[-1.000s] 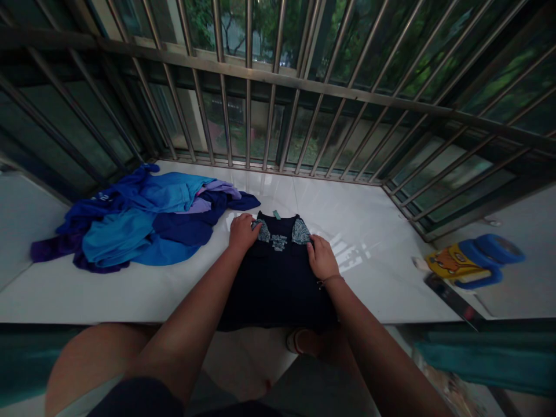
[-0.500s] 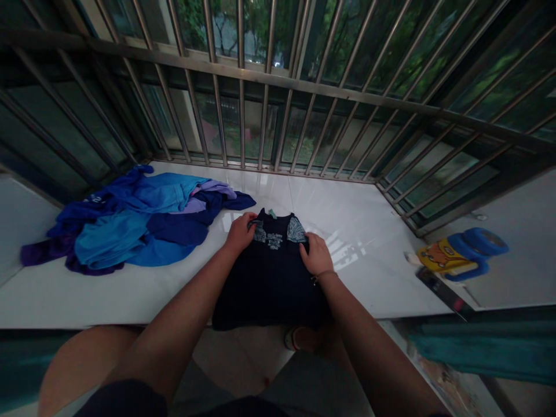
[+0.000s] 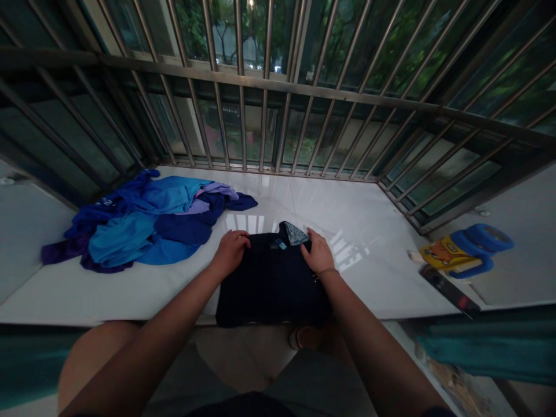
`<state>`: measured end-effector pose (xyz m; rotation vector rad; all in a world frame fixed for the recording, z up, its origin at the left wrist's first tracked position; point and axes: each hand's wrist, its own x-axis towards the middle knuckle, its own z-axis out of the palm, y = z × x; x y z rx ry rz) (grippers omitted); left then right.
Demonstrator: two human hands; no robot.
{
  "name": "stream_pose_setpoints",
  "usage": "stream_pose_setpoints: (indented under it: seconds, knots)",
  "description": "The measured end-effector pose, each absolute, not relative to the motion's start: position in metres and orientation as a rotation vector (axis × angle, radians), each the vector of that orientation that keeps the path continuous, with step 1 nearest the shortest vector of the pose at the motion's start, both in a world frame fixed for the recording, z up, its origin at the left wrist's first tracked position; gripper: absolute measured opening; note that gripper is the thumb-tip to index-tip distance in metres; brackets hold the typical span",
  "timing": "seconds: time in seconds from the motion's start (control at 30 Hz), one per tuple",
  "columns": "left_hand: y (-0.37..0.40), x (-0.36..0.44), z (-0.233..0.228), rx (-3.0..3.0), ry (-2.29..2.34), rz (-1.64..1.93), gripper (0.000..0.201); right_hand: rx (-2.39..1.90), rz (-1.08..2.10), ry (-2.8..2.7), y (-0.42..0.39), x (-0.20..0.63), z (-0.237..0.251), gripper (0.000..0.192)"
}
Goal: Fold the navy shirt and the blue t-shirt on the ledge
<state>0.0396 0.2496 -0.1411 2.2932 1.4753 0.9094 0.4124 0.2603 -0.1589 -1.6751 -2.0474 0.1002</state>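
Note:
A dark navy shirt (image 3: 269,284) lies on the white ledge in front of me, its lower edge at the ledge's front. Its top part is turned over, and a small label (image 3: 282,245) shows near the neckline. One patterned sleeve (image 3: 296,234) sticks up at the right, while the other is out of sight. My left hand (image 3: 232,250) is closed on the shirt's upper left corner. At the upper right, beside the patterned sleeve, my right hand (image 3: 317,250) grips the edge between thumb and fingers.
A heap of blue and purple clothes (image 3: 143,220) lies on the left of the ledge (image 3: 369,231). At the right stand a blue and yellow bottle (image 3: 460,252) and a dark flat box (image 3: 449,291). Metal window bars (image 3: 278,84) enclose the far side.
The shirt's neckline has been turned over toward me, hiding the chest print and left sleeve. My left hand has moved slightly left and down; my right hand has barely moved.

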Motion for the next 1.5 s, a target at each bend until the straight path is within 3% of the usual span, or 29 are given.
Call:
stream_pose_setpoints:
  seconds: [0.13,0.43,0.73,0.9,1.23,1.5]
  knots:
    - [0.254,0.030,-0.142,2.069,1.639,1.058,0.031,-1.655,0.084,-2.090,0.259,0.411,-0.154,0.069]
    - [0.253,0.040,-0.140,2.158,1.558,1.022,0.032,-1.585,0.083,-2.274,0.252,0.401,-0.133,0.046]
    - [0.258,0.038,-0.142,2.108,1.568,1.005,0.028,-1.409,0.332,-2.444,0.291,0.399,-0.102,0.052]
    - [0.260,0.039,-0.145,2.052,1.624,1.026,0.014,-1.602,0.353,-2.188,0.313,0.383,-0.103,0.030]
    - [0.263,0.039,-0.147,1.991,1.695,0.997,0.014,-1.707,0.474,-1.844,0.330,0.385,-0.120,0.030]
    - [0.263,0.040,-0.147,1.963,1.707,0.980,0.014,-1.549,0.284,-2.076,0.247,0.383,-0.119,0.040]
